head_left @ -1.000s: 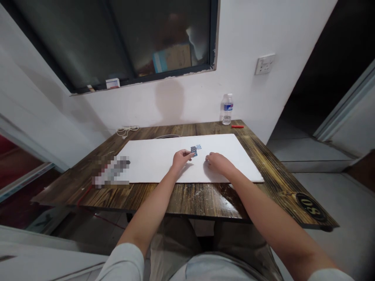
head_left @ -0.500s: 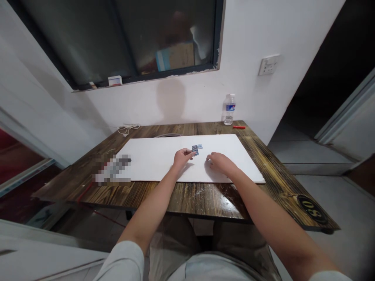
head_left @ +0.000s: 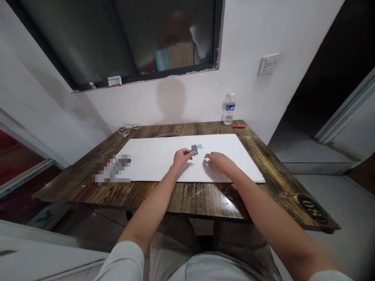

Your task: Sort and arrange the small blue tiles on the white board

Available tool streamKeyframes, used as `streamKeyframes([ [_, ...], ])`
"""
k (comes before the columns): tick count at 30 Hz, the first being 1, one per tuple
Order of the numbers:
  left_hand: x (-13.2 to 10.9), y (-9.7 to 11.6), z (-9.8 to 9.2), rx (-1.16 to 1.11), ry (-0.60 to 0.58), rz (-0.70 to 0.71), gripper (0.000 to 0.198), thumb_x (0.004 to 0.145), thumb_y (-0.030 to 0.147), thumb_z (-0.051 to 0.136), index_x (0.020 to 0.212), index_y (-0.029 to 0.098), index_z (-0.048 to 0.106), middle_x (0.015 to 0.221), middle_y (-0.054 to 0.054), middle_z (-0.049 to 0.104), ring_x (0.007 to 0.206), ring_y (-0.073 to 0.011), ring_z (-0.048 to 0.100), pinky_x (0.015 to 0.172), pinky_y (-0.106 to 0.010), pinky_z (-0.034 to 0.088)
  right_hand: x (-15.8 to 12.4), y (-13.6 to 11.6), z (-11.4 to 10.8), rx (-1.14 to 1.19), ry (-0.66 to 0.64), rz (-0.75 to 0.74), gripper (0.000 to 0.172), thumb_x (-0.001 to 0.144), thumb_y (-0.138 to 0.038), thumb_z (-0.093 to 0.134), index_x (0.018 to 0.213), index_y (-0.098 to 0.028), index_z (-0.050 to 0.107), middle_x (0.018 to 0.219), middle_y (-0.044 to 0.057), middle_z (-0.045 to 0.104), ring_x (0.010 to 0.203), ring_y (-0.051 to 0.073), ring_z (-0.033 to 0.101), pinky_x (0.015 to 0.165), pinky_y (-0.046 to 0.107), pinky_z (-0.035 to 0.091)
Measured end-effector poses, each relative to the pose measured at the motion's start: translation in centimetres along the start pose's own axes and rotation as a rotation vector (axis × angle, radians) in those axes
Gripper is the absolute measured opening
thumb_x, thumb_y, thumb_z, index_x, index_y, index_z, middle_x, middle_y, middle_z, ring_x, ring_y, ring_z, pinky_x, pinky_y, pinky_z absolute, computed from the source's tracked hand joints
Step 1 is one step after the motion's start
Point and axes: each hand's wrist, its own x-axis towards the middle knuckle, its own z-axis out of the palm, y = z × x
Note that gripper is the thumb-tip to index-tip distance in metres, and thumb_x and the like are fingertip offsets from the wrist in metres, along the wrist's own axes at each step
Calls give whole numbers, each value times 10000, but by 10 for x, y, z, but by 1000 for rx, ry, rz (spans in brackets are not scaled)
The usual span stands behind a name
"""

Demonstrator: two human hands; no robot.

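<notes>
On the white board [head_left: 152,162] atop the wooden bench [head_left: 187,197], two small blue pieces show, as far as can be counted. The darker blue piece [head_left: 194,150] sits at the fingertips of the left hand [head_left: 182,158], grip apparently closed on it. The paler blue piece [head_left: 199,146] lies just beyond. The right hand [head_left: 221,163] curls on the board; contents cannot be told. Risk: a loose pinch drops the darker piece, or it knocks its close neighbour.

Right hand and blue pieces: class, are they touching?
Apart: the head view shows bare white board between the right hand and the blue pieces.
</notes>
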Motion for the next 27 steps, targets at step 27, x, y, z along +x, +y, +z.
streamKeyframes([
  [27,1,-1,0,2,-54,-9,365,532,453,818,679,161,655,612,-26,645,577,-148,595,569,-259,431,14,-6,15,1059,347,171,225,742,-383,672,771,-160,666,691,33,694,630,146,629,627,244,475],
])
